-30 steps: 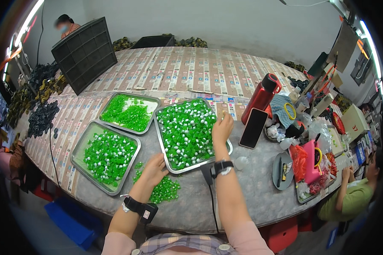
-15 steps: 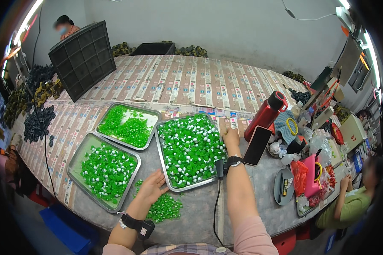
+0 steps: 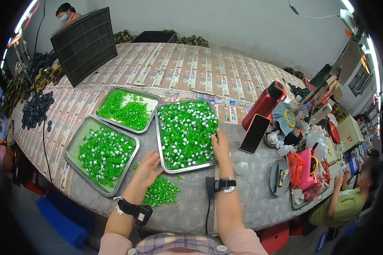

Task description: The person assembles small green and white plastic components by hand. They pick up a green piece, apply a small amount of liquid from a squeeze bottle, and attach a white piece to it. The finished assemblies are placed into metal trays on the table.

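A metal tray (image 3: 186, 169) heaped with green pieces and white balls lies between my hands. My left hand (image 3: 147, 169) is beside its lower left corner, fingers stretched and slightly apart, holding nothing. On the right rim, my right hand (image 3: 221, 146) lies with extended fingers reaching over the edge to the green pieces; its thumb is hard to make out. A small pile of green pieces (image 3: 161, 191) sits on the table by my left wrist. Another tray (image 3: 77, 135) of green and white pieces stands at left, and a third tray (image 3: 152, 104) holds smaller green pieces behind it.
Right of the trays are a phone (image 3: 255, 134) leaning against a red bottle (image 3: 264, 104), a grey dish (image 3: 279, 178) and a pink container (image 3: 307, 170). A black crate (image 3: 84, 46) stands on edge at far left. Co-workers sit at right and far left.
My right hand has slid along the tray's right rim toward me, its fingers now straighter. My left hand remains near the lower left corner. The whole view has shifted slightly.
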`<state>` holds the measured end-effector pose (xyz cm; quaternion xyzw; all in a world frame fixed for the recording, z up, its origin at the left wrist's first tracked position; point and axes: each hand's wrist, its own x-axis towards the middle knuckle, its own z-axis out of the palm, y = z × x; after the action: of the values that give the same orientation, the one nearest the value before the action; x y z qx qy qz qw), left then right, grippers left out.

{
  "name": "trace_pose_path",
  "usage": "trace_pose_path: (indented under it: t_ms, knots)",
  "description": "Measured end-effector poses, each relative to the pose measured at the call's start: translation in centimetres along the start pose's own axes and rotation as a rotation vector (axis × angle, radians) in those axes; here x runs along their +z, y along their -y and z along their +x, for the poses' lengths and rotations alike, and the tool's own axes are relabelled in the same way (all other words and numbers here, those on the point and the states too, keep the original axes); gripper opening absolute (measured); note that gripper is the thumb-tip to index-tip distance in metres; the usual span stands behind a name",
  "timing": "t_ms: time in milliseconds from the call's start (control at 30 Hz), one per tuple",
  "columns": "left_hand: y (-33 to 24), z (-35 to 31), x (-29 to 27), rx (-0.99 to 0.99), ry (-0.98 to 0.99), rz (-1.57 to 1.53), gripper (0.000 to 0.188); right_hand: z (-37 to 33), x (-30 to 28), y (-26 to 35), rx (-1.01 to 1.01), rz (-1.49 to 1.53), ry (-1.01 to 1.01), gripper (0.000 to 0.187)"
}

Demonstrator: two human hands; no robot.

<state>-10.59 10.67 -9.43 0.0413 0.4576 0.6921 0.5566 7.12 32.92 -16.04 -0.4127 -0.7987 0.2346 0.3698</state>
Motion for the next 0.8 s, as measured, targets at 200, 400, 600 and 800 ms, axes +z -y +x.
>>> trace_pose_path:
  t_ms: [200,400,600,800]
  knots:
    - [0.5,-1.0,-0.6,0.088,0.009,0.027,0.061,-4.0,0.6,5.3,-0.078,-0.326,0.088,0.052]
    - [-0.1,-4.5,-2.2,0.22,0.023,0.018,0.057,-4.3,-1.2,7.2,-0.026,-0.078,0.035,0.037]
    - [-0.7,-8.3,-3.8,0.373,-0.079,0.031,0.032,-3.3,-4.1,0.3,0.201,-0.427,-0.215,0.017]
    - [0.5,-8.7,-4.3,0.396,-0.034,0.17,0.032,-2.6,-3.5,1.0,0.362,-0.598,0.079,0.016]
